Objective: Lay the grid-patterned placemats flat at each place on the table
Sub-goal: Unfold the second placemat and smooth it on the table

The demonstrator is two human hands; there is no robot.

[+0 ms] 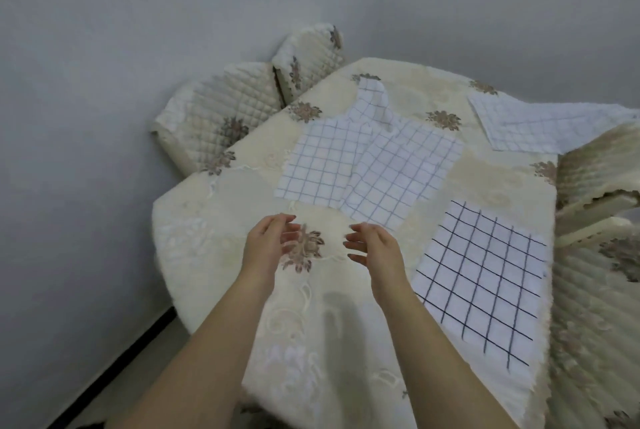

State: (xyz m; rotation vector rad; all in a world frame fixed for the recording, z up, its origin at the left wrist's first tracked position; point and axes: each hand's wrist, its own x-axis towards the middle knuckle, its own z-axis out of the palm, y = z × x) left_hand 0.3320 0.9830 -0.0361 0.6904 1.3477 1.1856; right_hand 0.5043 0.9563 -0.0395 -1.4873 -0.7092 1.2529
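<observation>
left hand [268,241] and right hand [372,245]: both spread wide, empty, above cream tablecloth [214,255] | bold-grid placemat [485,276]: flat, near right edge | two fine-grid placemats [367,169]: overlapping mid-table, just beyond fingertips, far corner rumpled | fourth placemat [540,124]: far right, draped toward quilted chair [595,158]

Two overlapping placemats [367,165] mid-table [214,255]; flat placemat [485,276] right; another placemat [540,127] behind

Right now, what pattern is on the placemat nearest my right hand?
White with a bold dark grid placemat, clearest in the head view.
</observation>
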